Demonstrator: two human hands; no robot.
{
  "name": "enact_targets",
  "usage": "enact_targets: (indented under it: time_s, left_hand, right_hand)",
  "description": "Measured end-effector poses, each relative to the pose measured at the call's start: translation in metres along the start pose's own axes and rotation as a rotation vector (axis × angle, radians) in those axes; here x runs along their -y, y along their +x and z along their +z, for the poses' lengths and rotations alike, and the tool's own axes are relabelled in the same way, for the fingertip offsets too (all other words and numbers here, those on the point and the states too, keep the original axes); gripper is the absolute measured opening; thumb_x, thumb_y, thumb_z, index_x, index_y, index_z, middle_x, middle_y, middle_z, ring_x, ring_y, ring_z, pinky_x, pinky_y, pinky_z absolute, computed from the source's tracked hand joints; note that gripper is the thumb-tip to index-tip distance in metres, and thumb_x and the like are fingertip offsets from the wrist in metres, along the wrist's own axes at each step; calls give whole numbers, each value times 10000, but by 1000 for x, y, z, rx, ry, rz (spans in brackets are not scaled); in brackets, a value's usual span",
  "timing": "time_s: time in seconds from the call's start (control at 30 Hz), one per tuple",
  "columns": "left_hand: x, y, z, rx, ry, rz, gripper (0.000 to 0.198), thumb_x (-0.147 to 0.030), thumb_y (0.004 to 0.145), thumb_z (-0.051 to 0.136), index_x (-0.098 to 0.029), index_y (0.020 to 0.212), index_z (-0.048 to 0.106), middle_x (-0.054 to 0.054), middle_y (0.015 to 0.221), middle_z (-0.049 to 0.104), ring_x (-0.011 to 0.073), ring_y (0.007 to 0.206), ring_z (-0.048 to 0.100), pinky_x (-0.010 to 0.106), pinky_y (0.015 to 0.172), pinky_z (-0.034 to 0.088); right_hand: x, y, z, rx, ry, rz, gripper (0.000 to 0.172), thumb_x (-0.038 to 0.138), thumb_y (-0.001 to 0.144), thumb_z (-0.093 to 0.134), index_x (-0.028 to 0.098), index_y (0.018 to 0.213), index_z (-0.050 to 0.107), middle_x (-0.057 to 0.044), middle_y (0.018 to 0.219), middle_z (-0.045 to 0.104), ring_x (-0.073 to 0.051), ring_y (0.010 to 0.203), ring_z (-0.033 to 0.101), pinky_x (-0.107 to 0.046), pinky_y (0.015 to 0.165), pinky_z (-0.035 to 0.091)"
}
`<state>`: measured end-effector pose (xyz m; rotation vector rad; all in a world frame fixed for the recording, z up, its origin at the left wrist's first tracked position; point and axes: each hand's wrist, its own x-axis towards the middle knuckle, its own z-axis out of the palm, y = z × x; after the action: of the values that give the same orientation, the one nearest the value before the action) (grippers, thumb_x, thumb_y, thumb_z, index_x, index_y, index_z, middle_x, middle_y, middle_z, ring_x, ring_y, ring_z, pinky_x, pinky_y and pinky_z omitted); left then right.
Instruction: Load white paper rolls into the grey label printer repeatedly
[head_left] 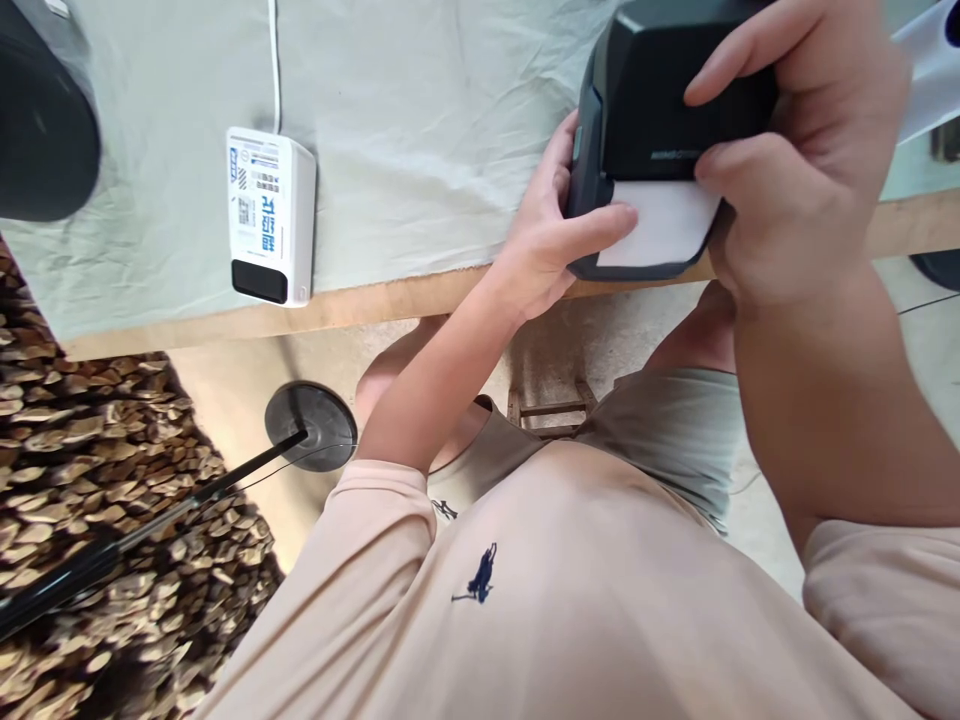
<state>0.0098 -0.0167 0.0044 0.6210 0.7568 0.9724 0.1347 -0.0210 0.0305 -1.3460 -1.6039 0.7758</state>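
A black label printer (pixel 675 90) is held up over the table's front edge. A blank white label (pixel 664 225) lies across its front below the dark lid. My left hand (pixel 559 225) wraps the printer's left side, its thumb pressing on the label and its fingers going underneath. From the right, my right hand (pixel 814 150) grips the printer: the index finger rests on the lid, and the thumb touches the label's upper right corner. The other fingers of that hand are mostly hidden.
A white power bank-like box (pixel 259 215) with a cable lies on the cloth-covered table (pixel 397 150). A dark rounded object (pixel 45 120) sits at far left. Below are a stand's round base (pixel 311 425), stacked firewood (pixel 67 450) and a wooden stool (pixel 551 408).
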Motion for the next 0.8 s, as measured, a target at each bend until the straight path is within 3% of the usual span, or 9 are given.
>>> enact_targets:
  time_s: [0.1,0.23,0.43,0.53,0.67,0.77,0.8]
  left_hand:
    - [-1,-4,5,88,24,81,433,-120,685,330,-221,1102,277,-52,872,523,117,932,478,234,721,413]
    - [1,-7,8,143,92,139,347,-259,715,298,-239,1060,275,-46,874,501,119,931,487,211,680,433]
    - [3,-5,9,187,130,138,188,-245,727,288,-209,860,417,-34,853,508,109,888,505,168,616,433]
    - [3,-5,8,183,109,139,246,-271,726,298,-198,935,405,-21,828,493,133,905,491,213,638,432]
    - [3,-5,11,172,58,183,362,-258,715,325,-254,1074,289,-32,864,512,144,948,462,250,672,442]
    - [1,-4,17,152,100,197,364,-241,712,300,-198,1073,300,-23,849,500,148,942,476,246,710,430]
    - [1,-3,18,145,123,196,355,-234,714,264,-179,1061,321,-20,849,495,140,955,467,242,729,416]
  right_hand:
    - [-8,-8,4,5,65,3,446,482,655,358,293,1059,336,92,1047,365,12,1120,341,-99,1007,352]
    - [-8,-12,6,228,243,86,578,333,706,343,281,1172,6,84,1229,213,64,1103,343,-77,998,363]
    - [-10,-17,8,188,135,141,607,341,710,281,231,1210,-45,13,1242,211,58,1090,344,-119,1009,323]
    - [-11,-17,8,194,76,113,609,378,716,249,213,1217,-57,0,1230,222,55,1088,340,-142,1031,298]
    - [-11,-14,6,227,181,133,608,356,708,263,211,1208,-50,15,1232,223,60,1068,340,-131,1015,300]
    - [-17,-13,2,220,197,121,614,355,710,247,212,1208,-82,28,1252,190,56,1096,311,-120,1006,304]
    - [-21,-13,1,271,128,129,614,391,725,192,213,1208,-142,35,1265,157,52,1116,289,-129,1006,307]
